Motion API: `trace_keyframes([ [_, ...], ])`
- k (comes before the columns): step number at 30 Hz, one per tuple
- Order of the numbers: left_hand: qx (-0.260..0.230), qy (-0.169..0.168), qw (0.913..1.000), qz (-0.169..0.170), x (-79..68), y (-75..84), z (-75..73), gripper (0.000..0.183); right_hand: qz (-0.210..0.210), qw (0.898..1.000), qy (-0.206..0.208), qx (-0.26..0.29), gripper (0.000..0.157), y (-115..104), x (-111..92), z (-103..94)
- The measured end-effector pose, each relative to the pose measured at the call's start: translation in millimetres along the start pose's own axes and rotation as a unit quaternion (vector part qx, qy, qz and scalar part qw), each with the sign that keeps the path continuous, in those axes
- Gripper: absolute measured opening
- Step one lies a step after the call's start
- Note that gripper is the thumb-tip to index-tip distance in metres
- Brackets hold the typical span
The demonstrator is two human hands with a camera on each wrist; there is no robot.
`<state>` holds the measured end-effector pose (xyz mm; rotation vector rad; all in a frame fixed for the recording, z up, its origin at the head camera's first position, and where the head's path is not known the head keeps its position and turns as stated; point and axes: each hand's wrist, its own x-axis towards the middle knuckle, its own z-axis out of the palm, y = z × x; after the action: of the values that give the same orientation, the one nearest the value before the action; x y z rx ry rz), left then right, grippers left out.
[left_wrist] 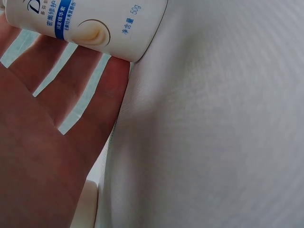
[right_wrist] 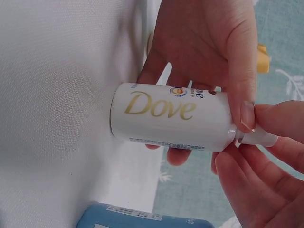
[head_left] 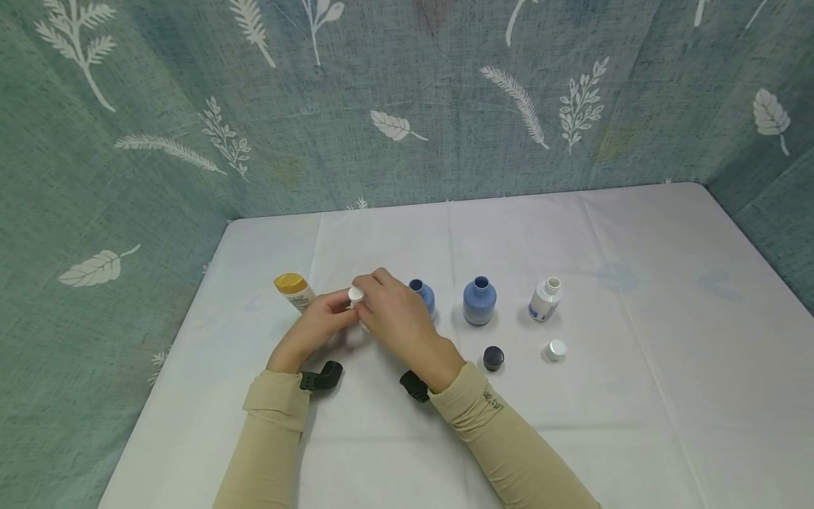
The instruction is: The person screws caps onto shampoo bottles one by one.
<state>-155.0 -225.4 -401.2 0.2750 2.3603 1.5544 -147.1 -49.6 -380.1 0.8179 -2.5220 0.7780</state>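
Note:
A small white Dove bottle stands upright, its base right at the white tablecloth. My left hand holds it, fingers wrapped behind the body and thumb up at the shoulder. In the left wrist view those fingers show behind the printed label of the bottle. Reaching in from the right, my right hand pinches the white cap at the neck between thumb and fingers. From the head view only the white cap shows between both hands; most of the bottle is hidden.
Left of the hands stands a white bottle with a yellow cap. To the right are one uncapped blue bottle partly behind my hand, another blue bottle and an uncapped white bottle. A black cap and white cap lie nearer.

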Motion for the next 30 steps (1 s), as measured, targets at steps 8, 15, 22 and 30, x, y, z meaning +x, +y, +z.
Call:
trace_keyframes([
  [8, 0.001, 0.001, 1.0, -0.003, -0.1, -0.1, 0.1, 0.04, 0.003, 1.0, -0.002, 0.006, 0.025, 0.0, 0.4, 0.3],
  [15, 0.01, 0.004, 0.9999, -0.004, 7.9, -17.2, -2.5, 0.04, 0.005, 1.0, -0.005, 0.002, 0.028, -0.6, 0.8, -0.2],
  [22, 0.01, 0.003, 0.9999, 0.004, 11.7, -23.5, -3.4, 0.036, 0.0, 1.0, 0.0, 0.002, 0.027, -0.6, 0.1, -0.8],
  [30, 0.013, 0.0, 0.9999, 0.008, 2.2, -3.4, -1.4, 0.039, 0.011, 1.0, -0.008, 0.006, 0.026, -1.6, 0.9, -0.9],
])
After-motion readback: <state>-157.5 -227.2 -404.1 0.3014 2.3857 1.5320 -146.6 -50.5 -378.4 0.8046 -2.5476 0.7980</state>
